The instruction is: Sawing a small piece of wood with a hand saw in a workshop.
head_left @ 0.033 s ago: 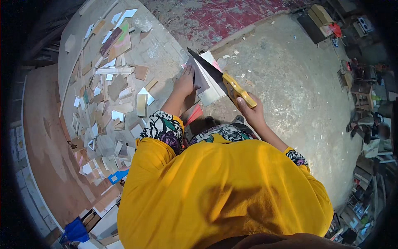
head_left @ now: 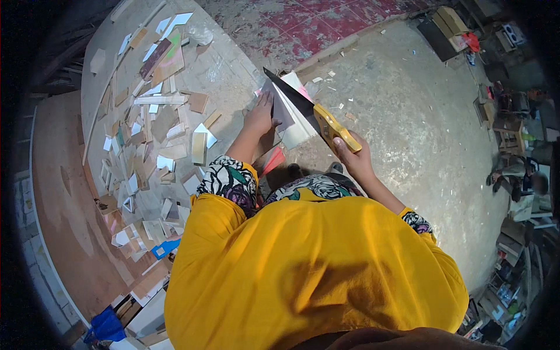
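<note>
A hand saw with a yellow handle (head_left: 332, 126) and a dark blade (head_left: 291, 93) lies diagonally in front of me, its tip pointing far left. My right hand (head_left: 356, 158) is wrapped round the rear of that handle. The blade rests along a pale board (head_left: 298, 133), which has a pink patch at its far end. On the board's left side, my left hand (head_left: 261, 115) grips it, fingers reaching forward over the greyish surface and the thumb lower down. Where the saw teeth meet the board is too small to make out.
Many wood offcuts (head_left: 166, 116) lie scattered on the board-like surface at left. A red pointed piece (head_left: 273, 160) is near my left sleeve. A brown sheet (head_left: 64, 192) stretches along the far left. Boxes (head_left: 449, 23) and clutter line the right side.
</note>
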`<act>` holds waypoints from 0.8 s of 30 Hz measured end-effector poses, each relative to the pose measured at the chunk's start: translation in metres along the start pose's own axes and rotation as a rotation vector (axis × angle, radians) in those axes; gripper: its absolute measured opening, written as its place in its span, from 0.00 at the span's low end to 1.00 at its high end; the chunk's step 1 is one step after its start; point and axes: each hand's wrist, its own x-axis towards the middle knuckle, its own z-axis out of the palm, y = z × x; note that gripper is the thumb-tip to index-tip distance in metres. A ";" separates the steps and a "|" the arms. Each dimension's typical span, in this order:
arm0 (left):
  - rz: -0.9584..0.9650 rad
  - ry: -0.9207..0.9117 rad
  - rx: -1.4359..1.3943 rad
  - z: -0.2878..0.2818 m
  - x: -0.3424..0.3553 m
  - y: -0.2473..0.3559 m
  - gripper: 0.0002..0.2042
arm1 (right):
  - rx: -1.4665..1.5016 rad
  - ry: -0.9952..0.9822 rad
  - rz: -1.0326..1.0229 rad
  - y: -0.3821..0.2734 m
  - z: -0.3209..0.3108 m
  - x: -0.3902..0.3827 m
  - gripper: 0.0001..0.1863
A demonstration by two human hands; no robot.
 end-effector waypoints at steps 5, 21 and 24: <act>0.031 0.012 0.030 0.003 -0.001 -0.003 0.47 | 0.123 -0.043 0.169 -0.010 0.001 0.000 0.15; 0.013 -0.043 0.164 -0.010 -0.006 0.011 0.44 | -0.247 -0.114 0.038 -0.030 0.030 0.037 0.16; 0.003 -0.035 0.127 -0.011 -0.002 0.011 0.43 | -0.266 -0.135 0.048 -0.036 0.034 0.038 0.16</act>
